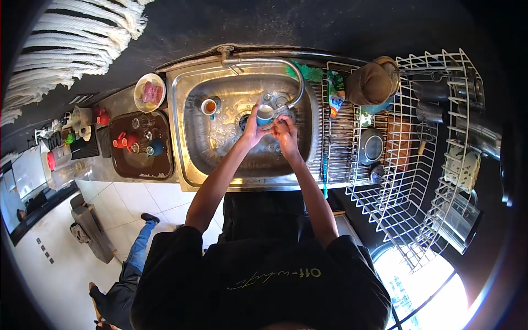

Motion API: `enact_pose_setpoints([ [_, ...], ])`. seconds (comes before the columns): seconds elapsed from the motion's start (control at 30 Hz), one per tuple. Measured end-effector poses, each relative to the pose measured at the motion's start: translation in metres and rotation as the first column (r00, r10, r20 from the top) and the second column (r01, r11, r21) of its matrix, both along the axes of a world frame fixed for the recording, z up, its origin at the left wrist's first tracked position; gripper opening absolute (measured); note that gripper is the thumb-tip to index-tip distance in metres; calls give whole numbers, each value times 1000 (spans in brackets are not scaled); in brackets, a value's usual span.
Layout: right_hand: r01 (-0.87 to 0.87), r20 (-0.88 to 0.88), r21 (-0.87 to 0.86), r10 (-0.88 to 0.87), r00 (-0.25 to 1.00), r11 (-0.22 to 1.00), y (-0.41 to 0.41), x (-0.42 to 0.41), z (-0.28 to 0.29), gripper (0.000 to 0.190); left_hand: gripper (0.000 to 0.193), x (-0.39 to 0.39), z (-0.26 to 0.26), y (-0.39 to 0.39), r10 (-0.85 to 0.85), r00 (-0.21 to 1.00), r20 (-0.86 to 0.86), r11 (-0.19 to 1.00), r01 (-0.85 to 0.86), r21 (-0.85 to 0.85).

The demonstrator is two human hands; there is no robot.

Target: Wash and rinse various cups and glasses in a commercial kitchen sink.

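Note:
My left hand [252, 131] holds a blue cup [265, 117] with a pale inside, its thumb and fingers around the left and near sides. On the cup's near right side are the bent fingers of my right hand [286, 133]; they hide that part of the cup. The end of the curved metal faucet [300, 78] reaches over the cup's right rim. Both hands are above the steel sink [206, 152], whose bottom is wet and sudsy. A second cup [209, 107] with brownish liquid stands at the basin's left. Clear glasses [281, 101] sit behind the held cup.
Left of the sink, a brown tray [123, 165] bears red cups, a blue mug and glasses. A bowl [149, 93] with pink contents stands behind it. To the right are a green scrubber [309, 72], a dish rack [342, 144] and a tall wire rack [396, 206]. Another person's leg [140, 245] shows lower left.

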State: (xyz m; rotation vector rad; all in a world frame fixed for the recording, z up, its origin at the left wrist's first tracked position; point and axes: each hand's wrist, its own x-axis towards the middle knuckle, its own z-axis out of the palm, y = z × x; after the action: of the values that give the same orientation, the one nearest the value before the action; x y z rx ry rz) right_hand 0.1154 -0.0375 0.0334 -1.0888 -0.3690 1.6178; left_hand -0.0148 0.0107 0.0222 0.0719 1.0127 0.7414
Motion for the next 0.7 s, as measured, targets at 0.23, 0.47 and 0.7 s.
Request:
enact_pose_setpoints([
  [0.23, 105, -6, -142, -107, 994, 984, 21, -12, -20, 25, 39, -22, -9, 5, 239, 967, -90, 971, -239, 8],
  [0.47, -129, 788, -31, 104, 607, 991, 82, -40, -48, 49, 39, -30, -7, -14, 208, 956, -209, 966, -167, 199],
  [0.7, -347, 895, 195, -22, 446, 917, 73, -26, -32, 41, 34, -25, -8, -7, 87, 967, -241, 963, -19, 270],
])
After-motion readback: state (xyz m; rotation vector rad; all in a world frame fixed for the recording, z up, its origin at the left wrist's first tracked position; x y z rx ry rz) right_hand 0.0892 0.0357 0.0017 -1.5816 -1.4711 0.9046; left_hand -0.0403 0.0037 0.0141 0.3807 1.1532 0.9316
